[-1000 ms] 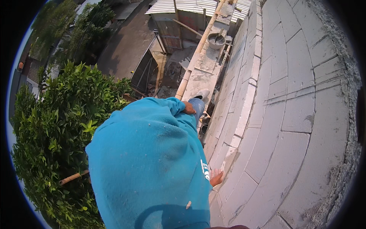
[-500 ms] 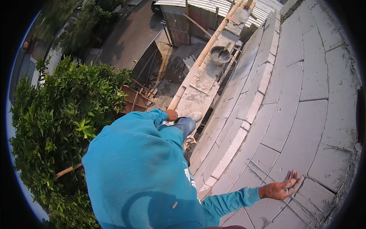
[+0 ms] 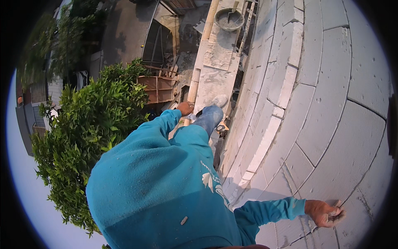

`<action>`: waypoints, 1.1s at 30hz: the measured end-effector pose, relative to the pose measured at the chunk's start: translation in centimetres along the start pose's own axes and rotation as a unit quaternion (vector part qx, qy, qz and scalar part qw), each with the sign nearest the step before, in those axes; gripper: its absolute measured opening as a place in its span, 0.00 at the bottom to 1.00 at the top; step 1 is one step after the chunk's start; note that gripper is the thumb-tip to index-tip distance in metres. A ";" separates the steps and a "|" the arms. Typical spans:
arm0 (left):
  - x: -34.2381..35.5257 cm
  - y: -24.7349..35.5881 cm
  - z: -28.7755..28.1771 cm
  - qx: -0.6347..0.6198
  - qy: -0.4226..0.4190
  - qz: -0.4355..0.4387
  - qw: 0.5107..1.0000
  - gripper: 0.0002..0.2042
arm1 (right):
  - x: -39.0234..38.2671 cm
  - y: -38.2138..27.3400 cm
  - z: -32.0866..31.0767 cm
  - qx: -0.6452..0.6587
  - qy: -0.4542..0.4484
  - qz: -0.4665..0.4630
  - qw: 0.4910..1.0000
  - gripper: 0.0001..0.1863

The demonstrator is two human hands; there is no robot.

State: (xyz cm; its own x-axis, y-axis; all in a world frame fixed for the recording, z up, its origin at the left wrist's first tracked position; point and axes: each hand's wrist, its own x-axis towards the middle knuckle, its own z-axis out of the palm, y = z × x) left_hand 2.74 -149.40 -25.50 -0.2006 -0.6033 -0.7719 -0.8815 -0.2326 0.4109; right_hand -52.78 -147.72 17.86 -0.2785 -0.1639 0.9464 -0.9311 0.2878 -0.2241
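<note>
- The place was outdoors and sunlit: a narrow plank walkway [image 3: 209, 89] ran high beside a pale grey block wall [image 3: 365, 133].
- The hands were well apart. The right hand [image 3: 325, 213] was at the wall, fingers curled and dusty; I could not tell whether it touched the blocks or pinched anything.
- The left hand [image 3: 185, 108] was at the bamboo pole [image 3: 193, 85] edging the walkway; its grip could not be made out.
- The step in hand looked like steadying the body between pole and wall; any shift of weight would call for firm footing and a sure hold.
- A jeans-clad leg [image 3: 209, 118] ended in a pale shoe [image 3: 220, 100] on the walkway.
- Thin joints crossed the wall, and a narrow whitish ledge [image 3: 269, 133] ran along it.
- Farther along sat a basin [image 3: 229, 29] of grey mix.
- Leftward stood a leafy tree [image 3: 89, 137], with a paved lane [image 3: 126, 31] beyond.
</note>
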 end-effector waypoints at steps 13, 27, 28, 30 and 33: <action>-0.5 2.7 -5.8 -0.102 0.087 -0.006 0.991 0.22 | -0.2 -0.5 2.0 -0.036 0.089 0.011 0.995 0.12; -7.8 -2.5 -4.7 -0.185 0.169 -0.165 0.954 0.21 | 2.6 -1.6 9.8 -0.093 0.100 0.007 0.991 0.12; -7.9 -2.5 -4.5 -0.181 0.173 -0.185 0.950 0.21 | 2.7 -2.1 11.5 -0.093 0.097 0.004 0.991 0.12; -7.1 -6.9 -1.4 -0.196 0.187 -0.245 0.931 0.22 | 2.2 -3.2 15.6 -0.088 0.078 0.010 0.993 0.12; -6.2 -4.8 -1.9 -0.294 0.258 -0.223 0.893 0.22 | 1.3 -5.6 22.1 -0.052 0.064 0.022 0.996 0.12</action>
State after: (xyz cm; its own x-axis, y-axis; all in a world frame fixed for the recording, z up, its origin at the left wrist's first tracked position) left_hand 8.99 -146.00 -21.79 0.4720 -0.5863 -0.6584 -0.4176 -0.8064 0.4188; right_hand -53.18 -170.42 15.23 -0.2792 -0.0288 0.9598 -0.8876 0.3891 -0.2465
